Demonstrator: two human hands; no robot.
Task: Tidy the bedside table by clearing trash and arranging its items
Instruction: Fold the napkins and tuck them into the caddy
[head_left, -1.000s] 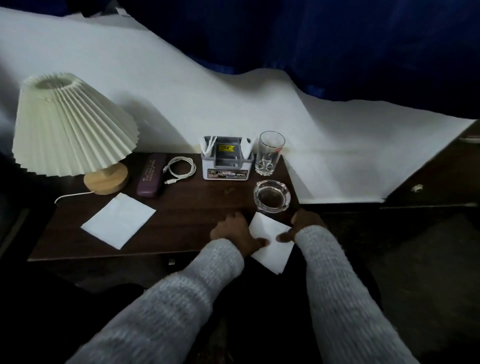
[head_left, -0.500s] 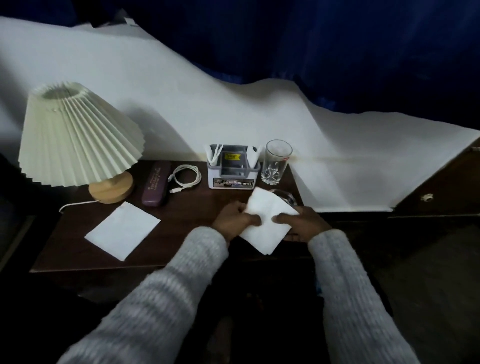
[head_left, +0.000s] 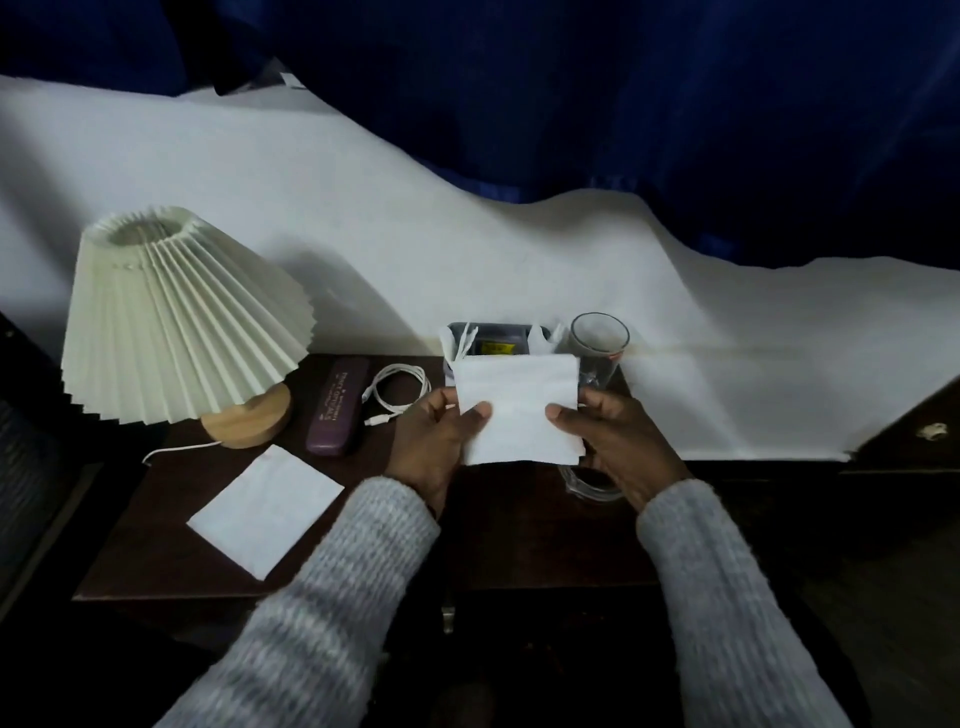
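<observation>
I hold a white square napkin (head_left: 519, 408) upright in the air above the dark wooden bedside table (head_left: 171, 525). My left hand (head_left: 434, 447) pinches its left edge and my right hand (head_left: 618, 441) pinches its right edge, thumbs on the near face. A second white napkin (head_left: 265, 512) lies flat on the table at the front left. Behind the held napkin stands a small organiser box (head_left: 493, 338), mostly hidden. A glass ashtray (head_left: 587, 486) peeks out under my right hand.
A pleated cream lamp (head_left: 171, 312) on a wooden base stands at the left. A purple case (head_left: 337, 405) and a coiled white cable (head_left: 397, 387) lie mid-table. A drinking glass (head_left: 597, 340) stands at the back right. A white sheet (head_left: 727, 364) lies behind.
Both hands lifted the napkin off the table's front edge and turned it upright, squared to me, in front of the organiser. The view has also moved closer.
</observation>
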